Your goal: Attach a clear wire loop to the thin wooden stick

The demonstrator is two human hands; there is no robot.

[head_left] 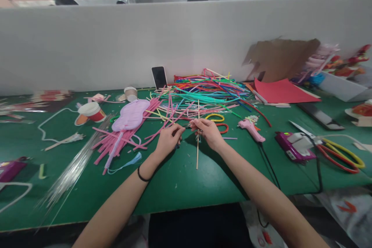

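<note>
My left hand (170, 139) is closed in a pinch, with a thin greyish bit at its fingertips and a small dark piece below its palm. My right hand (207, 132) pinches close beside it, the fingertips nearly meeting; what they hold is too small to make out. Under the right hand a thin wooden stick (197, 157) points toward me, a pale loop of thread or wire around it. Just beyond lie scissors with yellow and red handles (215, 117), partly hidden. Left of my hands lies a lilac cloud-shaped fan-like piece (130, 115) on a wrapped handle, with a blue tassel (135, 159).
Pink pipe cleaners (109, 145) and a multicoloured heap (209, 89) spread behind. Clear thin strips (72, 166), a paper cup (93, 111) and a phone (159, 77) stand or lie leftward. Rightward are a pink glue gun (251, 128), its cord, a purple power unit (293, 148) and large scissors (340, 157).
</note>
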